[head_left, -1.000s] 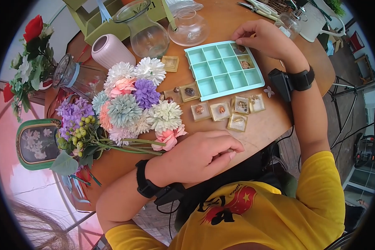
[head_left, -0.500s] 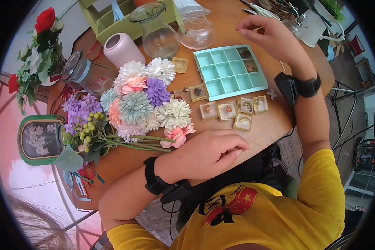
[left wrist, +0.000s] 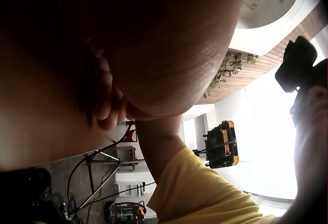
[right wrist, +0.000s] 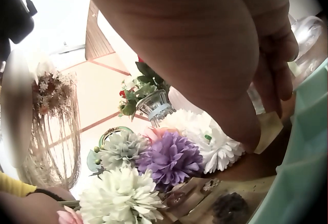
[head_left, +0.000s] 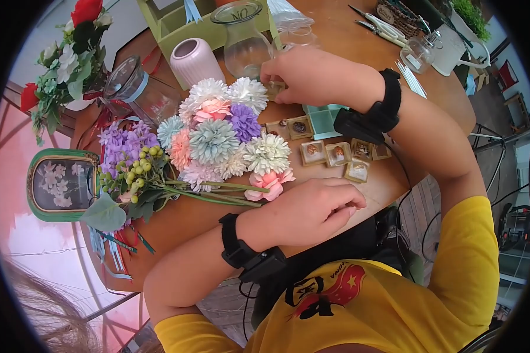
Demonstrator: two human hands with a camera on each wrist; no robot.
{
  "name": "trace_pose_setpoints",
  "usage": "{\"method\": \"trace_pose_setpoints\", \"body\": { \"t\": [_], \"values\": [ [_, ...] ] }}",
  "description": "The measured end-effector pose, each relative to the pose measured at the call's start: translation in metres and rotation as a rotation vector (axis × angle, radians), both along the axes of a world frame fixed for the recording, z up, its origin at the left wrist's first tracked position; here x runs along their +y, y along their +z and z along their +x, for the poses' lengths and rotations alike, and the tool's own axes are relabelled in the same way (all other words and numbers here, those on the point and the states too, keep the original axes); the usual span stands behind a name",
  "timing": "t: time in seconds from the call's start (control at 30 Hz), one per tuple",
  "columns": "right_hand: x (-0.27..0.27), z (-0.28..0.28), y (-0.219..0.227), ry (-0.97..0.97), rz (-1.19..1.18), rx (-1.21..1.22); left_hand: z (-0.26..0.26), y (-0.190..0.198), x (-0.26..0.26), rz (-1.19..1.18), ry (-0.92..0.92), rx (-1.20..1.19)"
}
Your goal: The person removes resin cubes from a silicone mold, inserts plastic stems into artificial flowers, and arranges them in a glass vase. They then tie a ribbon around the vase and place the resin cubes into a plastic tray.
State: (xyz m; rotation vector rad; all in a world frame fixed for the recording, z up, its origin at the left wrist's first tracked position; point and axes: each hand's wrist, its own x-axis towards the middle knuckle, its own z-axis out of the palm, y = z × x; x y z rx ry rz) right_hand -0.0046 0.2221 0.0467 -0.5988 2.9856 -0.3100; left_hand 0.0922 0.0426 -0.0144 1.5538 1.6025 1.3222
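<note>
At the back of the bouquet, the right hand pinches a small yellowish square block between thumb and fingers, seen best in the right wrist view. The right forearm and wrist strap cover most of the mint-green compartment tray in the head view. Several small resin blocks with things set in them, one of them orange-centred, lie in front of the tray. The left hand rests at the near table edge, its fingers loosely curled; nothing is seen in it.
A pink vase, a glass vase and a green wooden box stand behind the flowers. Scissors, a spray bottle and white sticks are at the back right. A green-framed piece lies left.
The right hand has left the tray's far right corner and moved left to the block beside the flowers, its forearm now over the tray. The left hand stays at the table edge; the head view has shifted.
</note>
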Motion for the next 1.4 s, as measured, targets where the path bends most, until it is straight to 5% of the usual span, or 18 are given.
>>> {"method": "trace_pose_setpoints", "body": {
  "t": [0.33,0.43,0.53,0.83,1.03,1.4],
  "values": [
    [0.004,0.009,-0.008,0.089,-0.026,0.071,0.000,0.006,0.002,-0.048,-0.008,0.002],
    [0.004,0.009,0.001,0.097,-0.055,-0.077,0.000,0.004,0.002,-0.045,-0.007,0.005],
    [0.012,0.004,-0.015,0.219,-0.057,0.077,0.000,0.000,0.002,0.001,0.001,0.004],
    [0.005,0.025,0.015,0.112,-0.002,-0.002,0.000,0.000,0.001,-0.023,0.005,0.019],
    [0.052,0.056,0.046,0.128,-0.154,0.228,0.001,0.007,0.001,-0.062,0.007,0.013],
    [0.126,0.120,0.021,-0.066,-0.247,-0.026,0.001,0.006,0.002,-0.075,0.022,0.017]
  ]
}}
